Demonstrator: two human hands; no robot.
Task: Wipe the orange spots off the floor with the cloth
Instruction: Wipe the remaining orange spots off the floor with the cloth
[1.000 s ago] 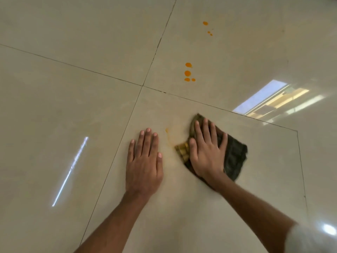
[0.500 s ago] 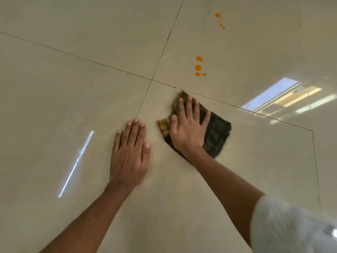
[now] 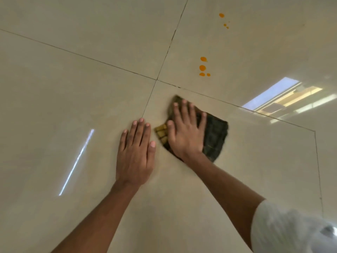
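A dark checked cloth [image 3: 215,136], stained yellow at its left corner, lies flat on the beige tiled floor [image 3: 73,88]. My right hand [image 3: 184,132] presses on it with fingers spread. My left hand [image 3: 135,152] rests flat on the bare tile just left of the cloth, fingers together, holding nothing. A cluster of orange spots [image 3: 202,68] sits on the tile beyond the cloth, past the grout line. A smaller group of orange spots [image 3: 223,20] lies farther away near the top.
Grout lines cross at a point [image 3: 156,79] just ahead of my hands. A bright window reflection [image 3: 273,95] shines on the floor at right, and a thin light streak [image 3: 76,161] at left. My white sleeve [image 3: 284,229] shows at the lower right.
My right hand slid the cloth away from me toward the grout line and has now drawn it slightly back. The faint orange smear left of the cloth is gone. My left hand stayed flat.
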